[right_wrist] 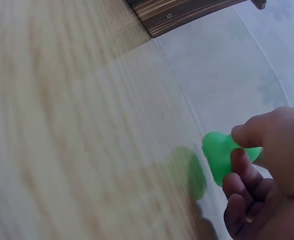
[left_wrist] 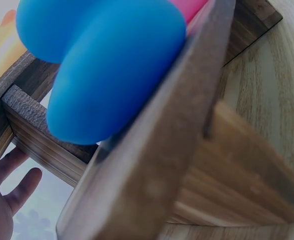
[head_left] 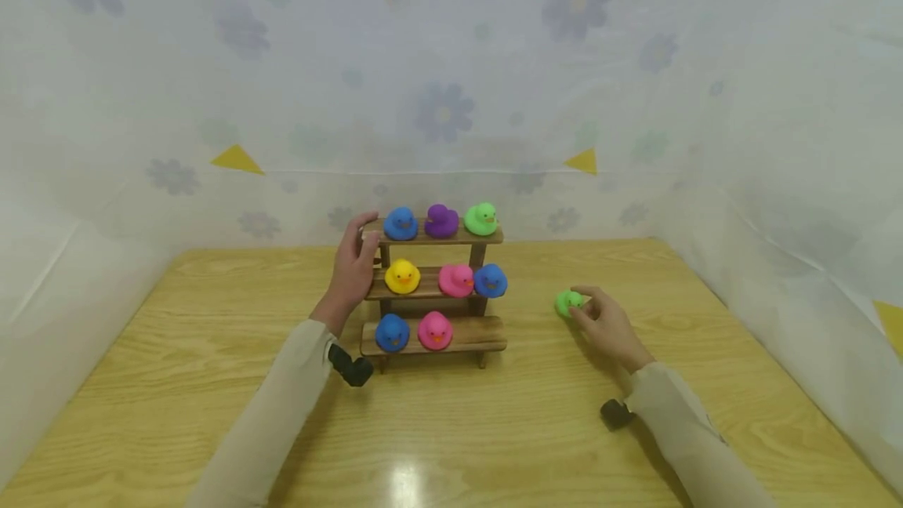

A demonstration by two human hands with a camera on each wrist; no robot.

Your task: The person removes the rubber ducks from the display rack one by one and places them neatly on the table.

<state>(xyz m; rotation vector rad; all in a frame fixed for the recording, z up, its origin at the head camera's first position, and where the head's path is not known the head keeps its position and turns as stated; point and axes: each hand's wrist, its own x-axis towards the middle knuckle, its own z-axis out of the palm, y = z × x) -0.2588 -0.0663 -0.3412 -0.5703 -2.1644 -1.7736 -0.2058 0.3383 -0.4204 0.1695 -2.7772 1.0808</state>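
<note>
A small three-tier wooden shelf (head_left: 487,329) stands mid-table with rubber ducks on every tier. My left hand (head_left: 353,266) grips the left end of its top tier; in the left wrist view the thumb (left_wrist: 24,190) shows behind the tiers. Off to the right, my right hand (head_left: 612,329) pinches a green rubber duck (head_left: 567,303) between thumb and fingers. In the right wrist view that green duck (right_wrist: 218,155) hangs just above the tabletop, its reflection below. A blue duck (left_wrist: 116,75) on the bottom tier fills much of the left wrist view.
The top tier bears a blue duck (head_left: 400,224), a purple duck (head_left: 441,222) and another green duck (head_left: 481,220). On the middle tier sit yellow (head_left: 402,277), pink and blue ducks; the lowest holds a blue and a pink duck (head_left: 435,332). Flower-patterned sheeting (head_left: 444,53) encloses the wooden table (head_left: 212,351).
</note>
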